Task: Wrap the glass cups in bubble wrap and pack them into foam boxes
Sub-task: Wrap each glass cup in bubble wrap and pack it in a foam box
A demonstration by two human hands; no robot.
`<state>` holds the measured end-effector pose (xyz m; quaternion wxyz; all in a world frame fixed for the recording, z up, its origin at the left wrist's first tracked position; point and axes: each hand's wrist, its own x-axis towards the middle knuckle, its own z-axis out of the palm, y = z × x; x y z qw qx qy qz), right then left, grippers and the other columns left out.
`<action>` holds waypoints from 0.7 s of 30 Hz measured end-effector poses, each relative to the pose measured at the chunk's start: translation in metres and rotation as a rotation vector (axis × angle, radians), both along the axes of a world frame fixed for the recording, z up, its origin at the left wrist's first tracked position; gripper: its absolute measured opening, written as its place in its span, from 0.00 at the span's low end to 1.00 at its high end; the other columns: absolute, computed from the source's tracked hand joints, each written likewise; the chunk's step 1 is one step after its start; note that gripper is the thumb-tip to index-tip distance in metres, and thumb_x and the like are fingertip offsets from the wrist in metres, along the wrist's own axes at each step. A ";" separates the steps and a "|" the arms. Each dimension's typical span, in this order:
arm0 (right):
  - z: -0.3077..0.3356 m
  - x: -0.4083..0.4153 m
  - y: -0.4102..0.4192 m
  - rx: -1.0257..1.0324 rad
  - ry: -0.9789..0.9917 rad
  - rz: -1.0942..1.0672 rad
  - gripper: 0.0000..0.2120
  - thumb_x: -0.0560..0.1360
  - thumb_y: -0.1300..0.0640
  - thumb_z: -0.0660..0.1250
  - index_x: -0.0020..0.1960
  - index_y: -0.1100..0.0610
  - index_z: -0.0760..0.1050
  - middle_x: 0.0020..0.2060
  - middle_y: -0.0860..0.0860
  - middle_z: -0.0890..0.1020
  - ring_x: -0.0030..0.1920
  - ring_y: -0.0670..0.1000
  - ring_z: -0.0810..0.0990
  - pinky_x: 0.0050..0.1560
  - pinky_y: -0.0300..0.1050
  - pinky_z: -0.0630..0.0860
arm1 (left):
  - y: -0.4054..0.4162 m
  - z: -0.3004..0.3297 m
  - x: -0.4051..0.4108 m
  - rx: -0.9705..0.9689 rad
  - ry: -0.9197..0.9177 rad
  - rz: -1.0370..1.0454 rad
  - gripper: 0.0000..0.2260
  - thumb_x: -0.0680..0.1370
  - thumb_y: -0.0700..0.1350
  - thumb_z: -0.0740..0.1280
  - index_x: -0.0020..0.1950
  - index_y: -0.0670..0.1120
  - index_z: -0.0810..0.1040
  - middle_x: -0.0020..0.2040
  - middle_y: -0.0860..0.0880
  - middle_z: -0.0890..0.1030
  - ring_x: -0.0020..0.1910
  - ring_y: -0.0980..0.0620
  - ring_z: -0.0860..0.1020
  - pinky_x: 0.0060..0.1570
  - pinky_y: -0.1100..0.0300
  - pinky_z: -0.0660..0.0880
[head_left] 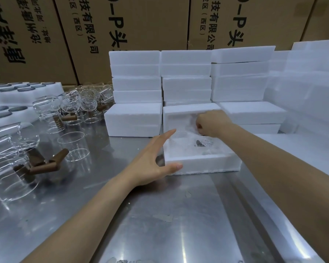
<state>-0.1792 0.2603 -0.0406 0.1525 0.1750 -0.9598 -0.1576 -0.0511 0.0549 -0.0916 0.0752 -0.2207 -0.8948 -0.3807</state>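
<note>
Foam box (201, 165) open, wrapped cup (196, 143) inside | right hand (209, 123) curled over wrap, grip unclear | left hand (156, 162) spread, thumb on box front | bare cups (72, 109) left

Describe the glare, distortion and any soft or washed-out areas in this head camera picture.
Head view: overhead light throws bright streaks of glare across the steel table; the wide lens bows the cardboard cartons outward; the white foam boxes at right wash out; the wrapped cup in the open foam box is hard to read; the left hand casts a soft shadow.

Steel table (179, 224); printed cardboard cartons (150, 21) stacked behind
</note>
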 end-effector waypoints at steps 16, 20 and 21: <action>0.004 0.002 0.024 -0.680 0.064 0.173 0.29 0.69 0.55 0.68 0.69 0.50 0.66 0.68 0.48 0.67 0.68 0.53 0.60 0.55 0.48 0.69 | 0.000 -0.001 -0.001 0.000 -0.004 0.000 0.33 0.64 0.69 0.66 0.63 0.81 0.50 0.69 0.68 0.60 0.69 0.65 0.62 0.68 0.63 0.60; -0.003 -0.001 0.021 -0.463 0.017 0.091 0.31 0.75 0.53 0.66 0.75 0.52 0.59 0.71 0.51 0.66 0.73 0.56 0.56 0.64 0.52 0.66 | -0.001 0.000 0.000 0.003 -0.026 0.002 0.33 0.64 0.68 0.66 0.63 0.81 0.51 0.68 0.70 0.59 0.69 0.66 0.62 0.67 0.63 0.60; -0.004 0.000 0.020 -0.462 0.073 0.100 0.29 0.75 0.54 0.65 0.74 0.53 0.62 0.69 0.53 0.68 0.71 0.57 0.58 0.62 0.52 0.67 | -0.001 0.000 -0.001 0.000 -0.030 0.002 0.33 0.65 0.68 0.67 0.63 0.80 0.51 0.68 0.71 0.59 0.69 0.66 0.61 0.67 0.63 0.60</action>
